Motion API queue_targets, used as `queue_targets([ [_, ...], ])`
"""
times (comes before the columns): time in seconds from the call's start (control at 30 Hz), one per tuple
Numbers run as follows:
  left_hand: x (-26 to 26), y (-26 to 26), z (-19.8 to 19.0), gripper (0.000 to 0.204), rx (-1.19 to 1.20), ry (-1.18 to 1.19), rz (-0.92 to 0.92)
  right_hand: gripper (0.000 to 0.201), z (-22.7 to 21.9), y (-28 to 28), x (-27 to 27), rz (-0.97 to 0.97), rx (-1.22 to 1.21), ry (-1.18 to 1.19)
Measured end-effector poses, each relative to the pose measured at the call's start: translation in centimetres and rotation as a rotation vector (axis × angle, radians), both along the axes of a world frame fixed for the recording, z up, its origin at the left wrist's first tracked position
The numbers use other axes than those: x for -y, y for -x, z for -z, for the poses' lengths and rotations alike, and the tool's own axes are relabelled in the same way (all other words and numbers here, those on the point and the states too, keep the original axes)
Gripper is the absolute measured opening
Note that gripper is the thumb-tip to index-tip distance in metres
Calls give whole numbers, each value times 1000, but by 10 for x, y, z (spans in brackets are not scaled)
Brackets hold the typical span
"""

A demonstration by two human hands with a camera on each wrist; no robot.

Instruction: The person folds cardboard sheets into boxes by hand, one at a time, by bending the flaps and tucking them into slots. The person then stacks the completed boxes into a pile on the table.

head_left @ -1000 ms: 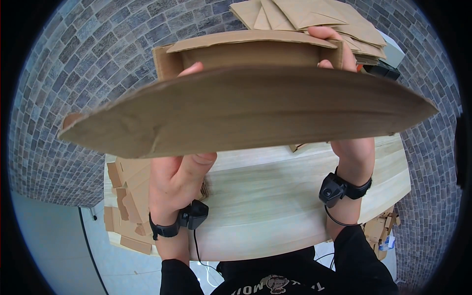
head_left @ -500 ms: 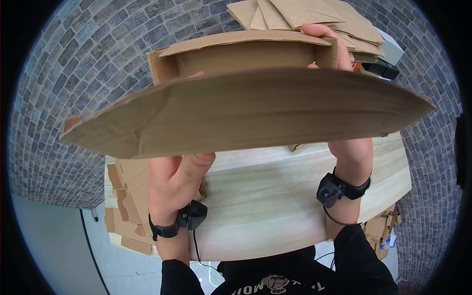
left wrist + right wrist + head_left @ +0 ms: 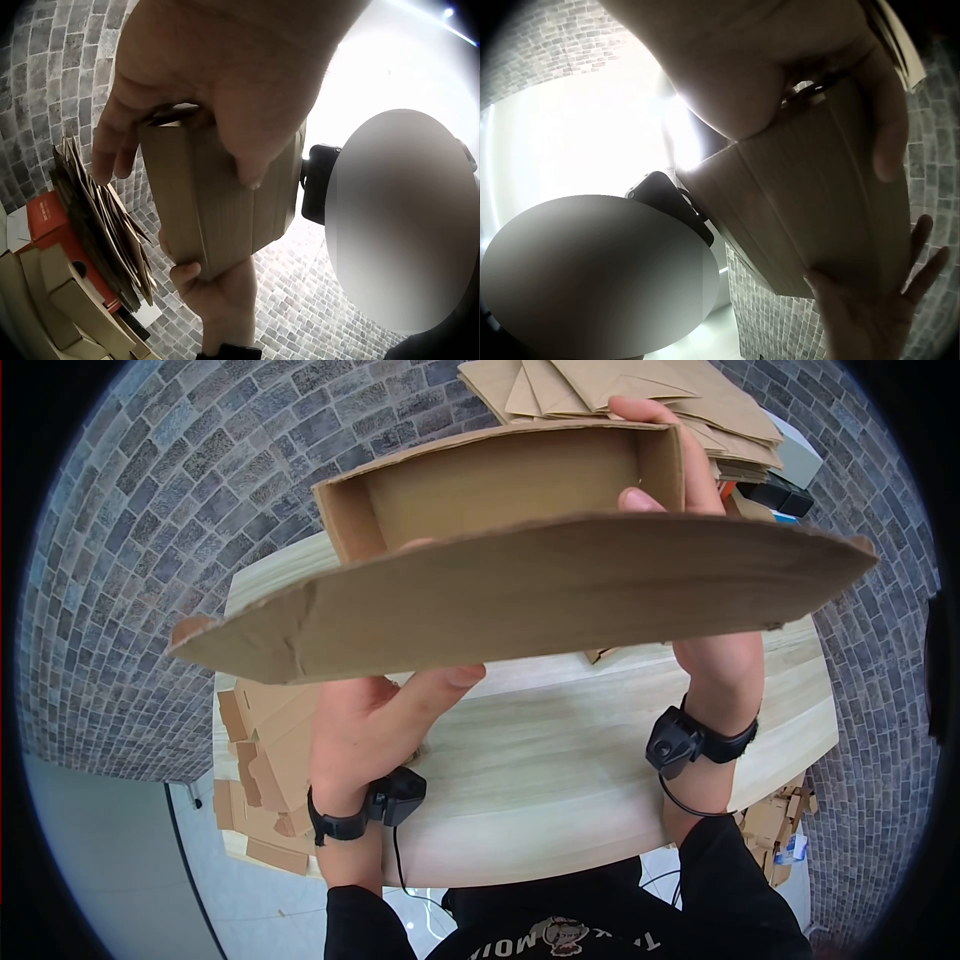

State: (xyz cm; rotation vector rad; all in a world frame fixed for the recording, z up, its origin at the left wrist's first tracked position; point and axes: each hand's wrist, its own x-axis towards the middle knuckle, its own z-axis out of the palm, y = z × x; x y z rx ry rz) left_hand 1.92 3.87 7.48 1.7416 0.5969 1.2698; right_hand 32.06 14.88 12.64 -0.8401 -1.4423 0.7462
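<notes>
A brown cardboard box [image 3: 500, 495] is held up above the table with its open inside facing the head camera. Its wide lid flap [image 3: 520, 595] stretches across the near side and covers parts of both hands. My left hand [image 3: 365, 730] holds the left part, its thumb along the underside below the flap. At the right end my right hand [image 3: 703, 475] grips the side wall, fingers outside and thumb at the inner edge. The left wrist view shows the box's creased outer face [image 3: 217, 202] between both hands; the right wrist view shows this box [image 3: 802, 195] as well.
Flat cardboard pieces [image 3: 275, 745] lie on the left of the wooden table [image 3: 530, 780]. A stack of folded brown sheets [image 3: 640, 395] rises at the back right, beside a black item [image 3: 775, 495]. More cardboard [image 3: 768, 825] sits low at the right, past the table edge.
The box has tilted, so more of its inside shows. The flap's left tip has shifted right and slightly down. My left thumb has moved right along the underside; the right hand stays at its end.
</notes>
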Motion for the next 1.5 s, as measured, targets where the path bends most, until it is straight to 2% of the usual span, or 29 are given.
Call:
queue_targets([
  [0.07, -4, -4, 0, 34, -4, 17, 34, 51, 9, 17, 32, 8, -1, 11],
  [0.1, -2, -4, -2, 34, -6, 17, 34, 52, 9, 20, 36, 12, -2, 17],
  [0.13, 3, -5, -5, 41, -95, 160, 7, 52, 32, 66, 125, 18, -3, 22],
  [0.17, 5, -6, -7, 48, -185, 303, -19, 52, 32, 68, 128, 24, -5, 28],
  [0.2, 4, -5, -6, 48, -188, 303, -17, 52, 29, 63, 121, 30, -6, 33],
  [0.27, 1, -3, -3, 51, -542, 157, -129, 52, 26, 63, 121, 39, -10, 38],
  [0.3, 1, -5, -1, 51, -545, 157, -127, 52, 24, 62, 121, 22, 25, -7],
  [0.37, 0, -10, 3, 52, -577, -67, -151, 52, 19, 67, 123, 9, 56, -52],
  [0.4, -3, -11, 6, 52, -581, -68, -148, 51, 16, 73, 127, -25, -64, -15],
  [0.43, -7, -12, 10, 50, -537, -110, -126, 51, 15, 76, 129, -58, -185, 22],
  [0.5, -8, -9, 10, 49, -488, -155, -105, 49, 19, 67, 127, -37, -106, -16],
  [0.57, 2, 4, 5, 41, -382, 115, -105, 48, 26, 63, 125, -12, -19, -54],
  [0.6, 3, 7, 5, 38, -324, 252, -102, 37, 29, 62, 125, 0, -122, -24],
  [0.63, 0, 6, 5, 38, -316, 250, -96, 28, 29, 63, 125, 10, -223, 6],
  [0.7, -5, 7, 7, 40, -127, -19, -36, 27, 22, 67, 138, 62, -180, 209],
  [0.73, -6, 10, 7, 46, -202, -37, -63, 27, 24, 69, 138, 56, -178, 218],
  [0.97, -6, 16, 6, 45, -88, -8, -159, 33, 50, 62, 131, 226, 80, 59],
  [1.03, -11, 18, 3, 47, -61, -69, -103, 34, 58, 60, 128, 277, 159, 9],
  [1.2, -10, 14, 5, 49, 53, -158, -161, 38, 64, 60, 127, 386, 314, -93],
  [1.27, -11, 14, 4, 50, 64, -182, -172, 33, 63, 67, 127, 181, -71, -146],
  [1.37, -14, 18, 5, 49, 72, -224, -210, 43, 59, 78, 126, -135, -645, -218],
  [1.43, -21, 33, 13, 60, 334, -88, 135, 41, 57, 82, 127, -131, -616, -207],
  [1.47, -22, 32, 14, 60, 334, -88, 137, 41, 55, 84, 127, -129, -587, -194],
  [1.5, -21, 27, 15, 60, 239, -118, -80, 40, 54, 84, 127, -126, -559, -182],
])
